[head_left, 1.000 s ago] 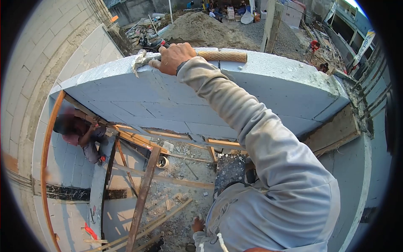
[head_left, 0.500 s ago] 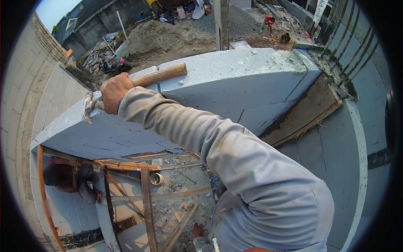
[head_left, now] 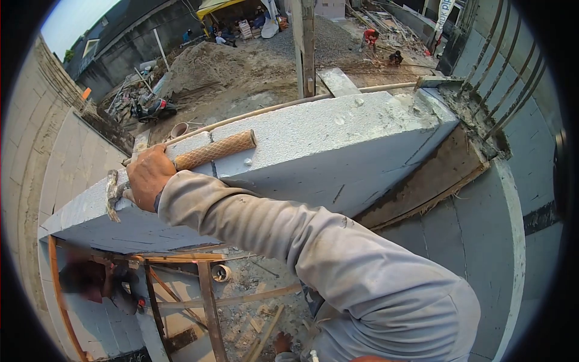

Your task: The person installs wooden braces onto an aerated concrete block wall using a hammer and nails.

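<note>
My right hand [head_left: 151, 176] is closed around a hammer [head_left: 217, 149] near its head, on the top of the pale block wall [head_left: 301, 130]. The tan, diamond-patterned handle sticks out to the right along the wall top, and the mortar-crusted head [head_left: 113, 196] hangs over the near edge. My grey-sleeved right arm crosses the view from the lower right. Small at the bottom centre, my left hand [head_left: 282, 342] has its fingers apart, over the rubble floor far below the wall top.
Below left, a person [head_left: 90, 280] crouches beside wooden framing [head_left: 209, 301]. Rebar [head_left: 512, 66] rises at the right corner. A wooden post [head_left: 303, 48] and a long pole [head_left: 259, 114] stand beyond the wall. Farther off are another person in red [head_left: 370, 37] and a sand heap [head_left: 202, 63].
The view has shifted, showing more ground and a long pole beyond the wall. My right hand and the hammer appear lower and further left, with the same grip.
</note>
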`<state>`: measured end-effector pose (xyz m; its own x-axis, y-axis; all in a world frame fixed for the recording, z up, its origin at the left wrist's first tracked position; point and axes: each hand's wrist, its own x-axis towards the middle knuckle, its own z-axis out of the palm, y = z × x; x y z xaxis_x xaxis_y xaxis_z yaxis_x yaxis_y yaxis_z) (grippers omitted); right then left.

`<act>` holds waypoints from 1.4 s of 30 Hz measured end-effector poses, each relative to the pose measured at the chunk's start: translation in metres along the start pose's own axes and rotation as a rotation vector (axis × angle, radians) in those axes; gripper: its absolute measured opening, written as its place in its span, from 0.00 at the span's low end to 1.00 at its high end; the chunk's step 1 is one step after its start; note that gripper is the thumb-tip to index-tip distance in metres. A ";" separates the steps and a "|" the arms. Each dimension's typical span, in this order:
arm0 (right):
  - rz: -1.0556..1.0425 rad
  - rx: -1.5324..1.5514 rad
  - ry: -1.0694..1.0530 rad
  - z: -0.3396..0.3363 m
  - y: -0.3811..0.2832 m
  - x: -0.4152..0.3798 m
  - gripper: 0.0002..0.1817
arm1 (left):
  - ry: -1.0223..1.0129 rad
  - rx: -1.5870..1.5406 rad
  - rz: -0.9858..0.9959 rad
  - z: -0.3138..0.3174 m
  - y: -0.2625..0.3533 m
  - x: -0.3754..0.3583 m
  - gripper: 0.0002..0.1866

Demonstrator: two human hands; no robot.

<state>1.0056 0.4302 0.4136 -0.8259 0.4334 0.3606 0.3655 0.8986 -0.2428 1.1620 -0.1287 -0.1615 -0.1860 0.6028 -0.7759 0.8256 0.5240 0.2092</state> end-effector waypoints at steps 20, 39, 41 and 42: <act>0.025 -0.147 0.084 0.020 -0.006 0.005 0.30 | 0.245 -0.543 -0.257 -0.082 0.017 0.052 0.09; 0.074 -0.217 0.077 0.022 -0.014 0.005 0.27 | 0.288 -0.754 -0.290 -0.090 0.040 0.067 0.09; 0.068 -0.214 0.073 0.024 -0.013 0.006 0.27 | 0.296 -0.768 -0.288 -0.089 0.040 0.066 0.09; 0.054 -0.208 0.076 0.022 -0.013 0.006 0.27 | 0.302 -0.774 -0.287 -0.090 0.039 0.067 0.09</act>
<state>0.9868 0.4194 0.3986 -0.7712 0.4777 0.4208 0.4950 0.8656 -0.0755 1.1342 -0.0139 -0.1518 -0.5548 0.4611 -0.6925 0.1527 0.8746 0.4601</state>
